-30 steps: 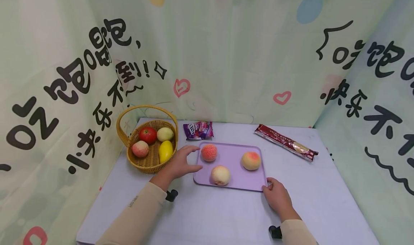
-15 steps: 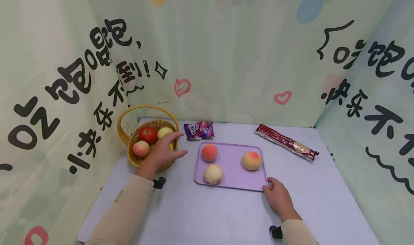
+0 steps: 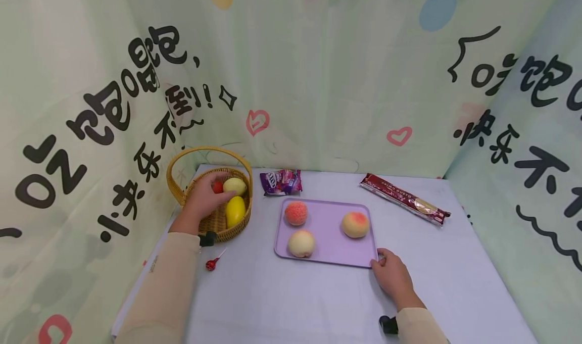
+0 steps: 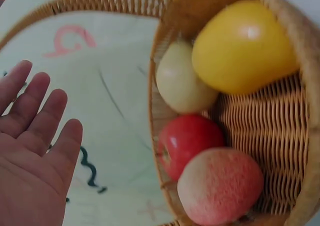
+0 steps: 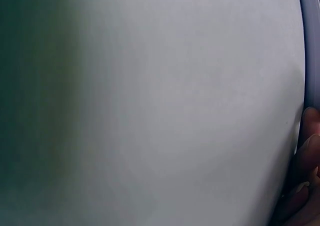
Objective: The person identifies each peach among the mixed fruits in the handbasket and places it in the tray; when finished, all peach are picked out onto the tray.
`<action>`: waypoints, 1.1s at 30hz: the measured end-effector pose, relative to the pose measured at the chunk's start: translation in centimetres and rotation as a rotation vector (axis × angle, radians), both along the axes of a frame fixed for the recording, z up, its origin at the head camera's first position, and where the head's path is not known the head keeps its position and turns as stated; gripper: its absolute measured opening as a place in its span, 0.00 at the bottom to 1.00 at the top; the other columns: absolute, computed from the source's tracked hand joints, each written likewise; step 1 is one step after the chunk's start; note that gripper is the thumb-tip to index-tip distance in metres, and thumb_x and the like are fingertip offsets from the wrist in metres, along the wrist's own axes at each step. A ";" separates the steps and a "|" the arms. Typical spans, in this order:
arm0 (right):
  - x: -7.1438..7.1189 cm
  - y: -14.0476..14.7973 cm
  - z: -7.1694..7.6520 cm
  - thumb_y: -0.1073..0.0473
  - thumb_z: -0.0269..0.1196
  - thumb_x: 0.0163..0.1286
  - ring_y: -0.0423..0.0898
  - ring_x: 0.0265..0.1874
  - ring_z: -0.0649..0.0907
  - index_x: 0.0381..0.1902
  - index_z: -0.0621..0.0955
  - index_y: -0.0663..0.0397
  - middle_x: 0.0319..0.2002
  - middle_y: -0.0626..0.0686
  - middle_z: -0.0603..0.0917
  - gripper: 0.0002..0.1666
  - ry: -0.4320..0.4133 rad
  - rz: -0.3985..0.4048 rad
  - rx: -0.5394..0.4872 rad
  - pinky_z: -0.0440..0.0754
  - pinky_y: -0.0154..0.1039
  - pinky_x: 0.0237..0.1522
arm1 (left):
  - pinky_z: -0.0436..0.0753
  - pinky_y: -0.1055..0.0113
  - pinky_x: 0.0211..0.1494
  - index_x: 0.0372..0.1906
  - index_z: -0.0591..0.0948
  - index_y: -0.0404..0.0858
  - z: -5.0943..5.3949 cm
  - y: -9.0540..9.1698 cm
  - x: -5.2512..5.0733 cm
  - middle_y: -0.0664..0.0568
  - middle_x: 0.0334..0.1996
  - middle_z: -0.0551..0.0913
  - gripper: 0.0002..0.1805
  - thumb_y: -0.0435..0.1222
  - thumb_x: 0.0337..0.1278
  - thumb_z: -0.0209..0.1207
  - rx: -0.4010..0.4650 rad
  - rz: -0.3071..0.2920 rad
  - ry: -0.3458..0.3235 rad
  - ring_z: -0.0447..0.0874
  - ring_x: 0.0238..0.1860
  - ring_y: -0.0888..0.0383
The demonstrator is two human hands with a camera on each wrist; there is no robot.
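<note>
My left hand [image 3: 204, 200] is over the wicker basket [image 4: 265, 131], its fingers extended and holding nothing in the left wrist view. Inside the basket lie a pink peach [image 4: 220, 186], a red apple [image 4: 192, 138], a pale yellow-green fruit [image 3: 234, 186] and a yellow mango [image 3: 235, 211]. In the head view the hand hides the peach and much of the apple. My right hand [image 3: 393, 275] grips the near right corner of a purple tray [image 3: 327, 217]. On that tray rest a coral-red round fruit [image 3: 296, 213], a pale peach [image 3: 301, 243] and a red-blushed peach [image 3: 355, 225].
Behind the tray lies a purple snack bag [image 3: 281, 182]. A long dark-red packet [image 3: 404, 199] is at the back right. A red lollipop [image 3: 211, 264] lies in front of the basket. Printed curtains [image 3: 318, 81] enclose the table's back and sides.
My left hand has left the tray and moved left over the basket. The pale peach shifted slightly left on the tray. The lollipop has come into view. My right hand stays at the tray corner.
</note>
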State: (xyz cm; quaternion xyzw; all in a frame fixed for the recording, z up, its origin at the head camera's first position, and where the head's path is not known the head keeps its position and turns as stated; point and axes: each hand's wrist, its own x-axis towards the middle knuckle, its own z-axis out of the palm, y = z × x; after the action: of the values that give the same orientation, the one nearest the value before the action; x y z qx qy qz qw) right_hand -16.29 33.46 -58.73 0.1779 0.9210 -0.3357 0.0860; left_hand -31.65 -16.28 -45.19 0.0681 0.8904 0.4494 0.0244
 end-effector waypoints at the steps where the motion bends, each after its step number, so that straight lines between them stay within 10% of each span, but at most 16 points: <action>1: 0.0 0.1 0.0 0.52 0.59 0.74 0.50 0.34 0.76 0.70 0.71 0.65 0.35 0.55 0.78 0.33 0.000 0.000 0.002 0.72 0.41 0.34 | 0.74 0.44 0.71 0.73 0.71 0.44 -0.1 -0.3 -0.3 0.42 0.73 0.69 0.38 0.49 0.60 0.70 -0.011 0.013 0.000 0.70 0.68 0.41; 20: 0.3 -0.1 0.4 0.52 0.59 0.74 0.49 0.33 0.76 0.69 0.72 0.65 0.35 0.54 0.78 0.32 0.021 -0.010 0.011 0.71 0.41 0.34 | 0.76 0.43 0.69 0.77 0.64 0.34 -3.0 -3.4 -3.3 0.33 0.70 0.71 0.46 0.52 0.60 0.67 -0.243 0.149 -0.183 0.72 0.62 0.37; 33: 0.2 -0.2 0.2 0.52 0.59 0.74 0.49 0.33 0.76 0.69 0.72 0.64 0.35 0.54 0.78 0.32 0.009 -0.013 0.008 0.72 0.41 0.33 | 0.80 0.45 0.61 0.55 0.79 0.25 -4.4 -3.6 -4.0 0.30 0.56 0.81 0.32 0.49 0.58 0.67 -0.395 0.189 -0.203 0.78 0.50 0.39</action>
State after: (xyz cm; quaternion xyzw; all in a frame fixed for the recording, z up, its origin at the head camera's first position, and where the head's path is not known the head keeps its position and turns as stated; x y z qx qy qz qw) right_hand -16.08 33.25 -58.50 0.1826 0.9216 -0.3334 0.0792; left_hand -35.62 -19.86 -49.62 -0.0673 0.9565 0.2711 0.0844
